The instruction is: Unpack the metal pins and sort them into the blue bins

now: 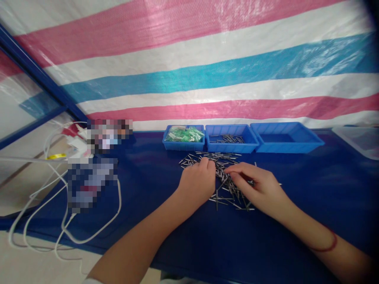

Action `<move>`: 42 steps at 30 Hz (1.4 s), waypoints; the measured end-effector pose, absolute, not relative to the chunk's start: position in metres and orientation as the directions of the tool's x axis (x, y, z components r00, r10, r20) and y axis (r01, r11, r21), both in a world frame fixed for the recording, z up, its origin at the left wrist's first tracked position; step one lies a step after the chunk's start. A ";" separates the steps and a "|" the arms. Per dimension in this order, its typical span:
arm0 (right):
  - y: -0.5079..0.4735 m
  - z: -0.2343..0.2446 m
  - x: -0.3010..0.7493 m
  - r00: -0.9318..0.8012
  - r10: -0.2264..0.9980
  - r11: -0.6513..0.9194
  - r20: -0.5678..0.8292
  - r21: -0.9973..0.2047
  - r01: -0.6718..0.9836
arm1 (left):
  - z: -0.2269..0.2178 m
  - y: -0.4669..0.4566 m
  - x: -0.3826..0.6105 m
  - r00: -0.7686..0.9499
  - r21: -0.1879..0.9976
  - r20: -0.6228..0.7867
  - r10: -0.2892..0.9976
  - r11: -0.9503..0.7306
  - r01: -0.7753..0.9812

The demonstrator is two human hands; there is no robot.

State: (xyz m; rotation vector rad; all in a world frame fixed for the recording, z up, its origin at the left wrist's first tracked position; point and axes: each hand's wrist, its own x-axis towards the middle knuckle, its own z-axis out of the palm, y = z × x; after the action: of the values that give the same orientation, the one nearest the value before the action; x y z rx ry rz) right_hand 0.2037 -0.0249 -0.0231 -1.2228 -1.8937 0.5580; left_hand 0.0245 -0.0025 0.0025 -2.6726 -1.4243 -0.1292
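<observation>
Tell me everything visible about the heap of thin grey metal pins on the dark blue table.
The heap of thin grey metal pins is a loose scatter of short, straight, shiny rods lying flat and crossed at all angles on the dark blue table, just in front of the middle blue plastic tray, which holds more like them. The left hand covers its left side, the right hand its right.

Bright, even daylight through the striped tarp (189, 71), soft shadows, slightly soft focus — edges bowed, corners darkened
</observation>
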 end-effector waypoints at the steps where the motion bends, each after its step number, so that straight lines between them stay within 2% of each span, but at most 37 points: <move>1: -0.025 -0.023 0.203 -0.241 0.886 0.459 0.395 -0.683 0.567 | 0.005 -0.002 0.024 0.554 -0.057 0.132 0.822 -0.552 0.832; 5: -0.025 -0.023 0.201 -0.317 0.858 0.511 0.404 -0.612 0.604 | 0.012 -0.003 0.023 0.590 -0.023 0.154 0.793 -0.594 0.804; 9: -0.025 -0.021 0.201 -0.344 0.847 0.530 0.404 -0.618 0.581 | 0.015 -0.005 0.024 0.631 0.052 0.203 0.749 -0.651 0.757; 11: -0.025 -0.021 0.202 -0.326 0.859 0.512 0.396 -0.641 0.572 | 0.016 -0.006 0.024 0.635 0.126 0.233 0.737 -0.670 0.732; 16: -0.027 -0.019 0.203 -0.265 0.894 0.449 0.362 -0.723 0.525 | 0.018 -0.004 0.021 0.607 0.431 0.319 0.728 -0.682 0.591; 20: -0.030 -0.014 0.199 -0.217 0.919 0.393 0.330 -0.813 0.430 | 0.017 -0.004 0.021 0.565 0.530 0.361 0.742 -0.662 0.530; 24: -0.033 -0.008 0.195 -0.154 0.965 0.250 0.214 -0.928 0.277 | 0.017 -0.005 0.023 0.529 0.570 0.405 0.746 -0.659 0.492; 27: -0.033 -0.007 0.195 -0.137 0.984 0.143 0.116 -0.968 0.206 | 0.018 -0.005 0.023 0.512 0.572 0.433 0.742 -0.665 0.480; 30: -0.032 -0.009 0.196 -0.083 0.993 0.098 0.088 -0.987 0.128 | 0.019 -0.004 0.023 0.511 0.564 0.429 0.745 -0.663 0.492; 36: -0.030 -0.010 0.194 0.036 0.991 0.128 0.131 -0.990 0.057 | 0.017 -0.001 0.022 0.534 0.546 0.386 0.753 -0.652 0.525; 42: -0.035 -0.015 0.195 0.051 0.954 0.281 0.297 -0.938 0.205 | 0.013 0.000 0.023 0.587 0.554 0.348 0.731 -0.666 0.500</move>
State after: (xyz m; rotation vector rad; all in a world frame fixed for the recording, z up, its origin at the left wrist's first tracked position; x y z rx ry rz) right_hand 0.1945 -0.0346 -0.0150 -1.1613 -1.4137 0.8308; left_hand 0.0227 -0.0003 0.0129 -3.1454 -1.2866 -1.0282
